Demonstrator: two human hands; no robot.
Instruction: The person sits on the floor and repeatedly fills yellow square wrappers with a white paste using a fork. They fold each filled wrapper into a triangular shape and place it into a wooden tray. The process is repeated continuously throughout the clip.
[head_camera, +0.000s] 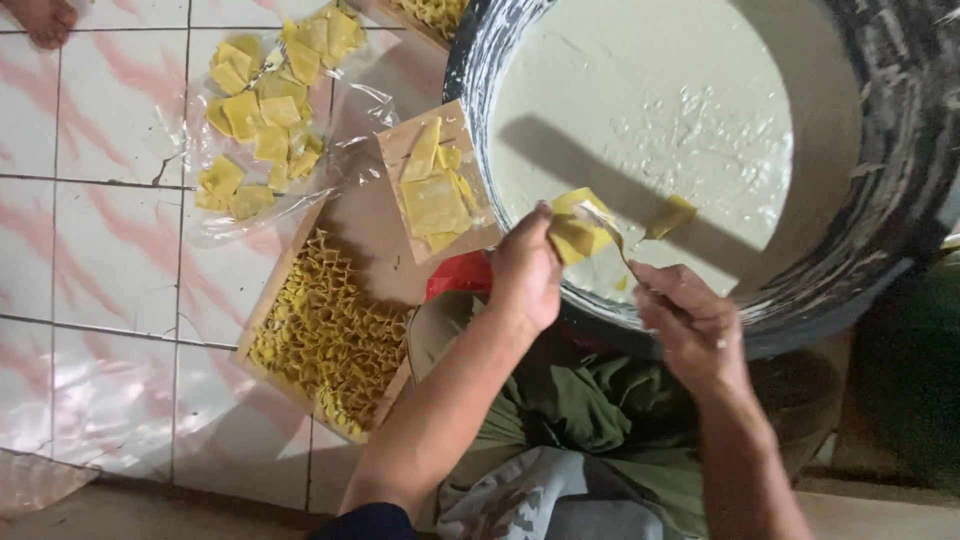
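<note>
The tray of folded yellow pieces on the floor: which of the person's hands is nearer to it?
Left. The left hand holds a yellow wrapper at the basin's rim, just right of the tray. The right hand is farther right, holding a thin tool.

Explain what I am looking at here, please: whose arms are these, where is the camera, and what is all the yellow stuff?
There is no machine: a person works with bare hands, and the one camera sits on their head, looking down past their lap. The left hand holds a folded yellow wrapper. The right hand holds a thin utensil whose tip reaches the wrapper. Both are over the rim of a large dark tub of pale paste. On the tiled floor lie a clear plastic sheet with flat yellow squares, a small board with more squares, and a wooden tray packed with folded yellow pieces.
</note>
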